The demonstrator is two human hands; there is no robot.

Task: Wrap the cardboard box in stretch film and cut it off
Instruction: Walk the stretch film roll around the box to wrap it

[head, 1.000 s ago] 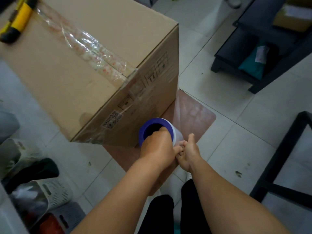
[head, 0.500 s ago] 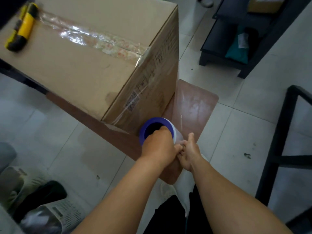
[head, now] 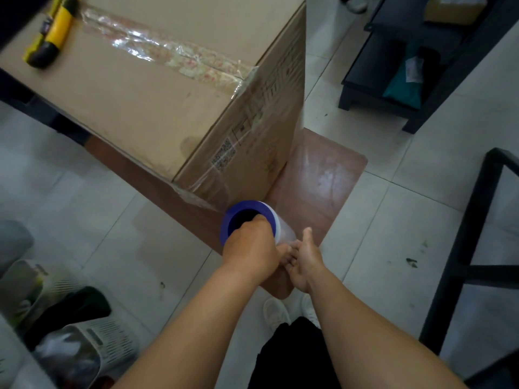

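Both hands are gripping the roll of stretch film (head: 254,220) just beside the cardboard box (head: 157,88): the left hand (head: 251,248) is curling into its blue core, the right hand (head: 304,261) is holding its lower end. The box is sitting on a brown surface (head: 323,178), film clinging to its near corner.

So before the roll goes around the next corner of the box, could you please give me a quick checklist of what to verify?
1. Left hand holds the roll at its blue core: ok.
2. Right hand supports the roll's lower end: ok, though its grip is partly hidden.
3. Film runs from the box to the roll: ok.
4. Film free of tears: cannot tell.
5. Cutter within reach, on the box top: ok.
6. Floor clear along the next side: ok.
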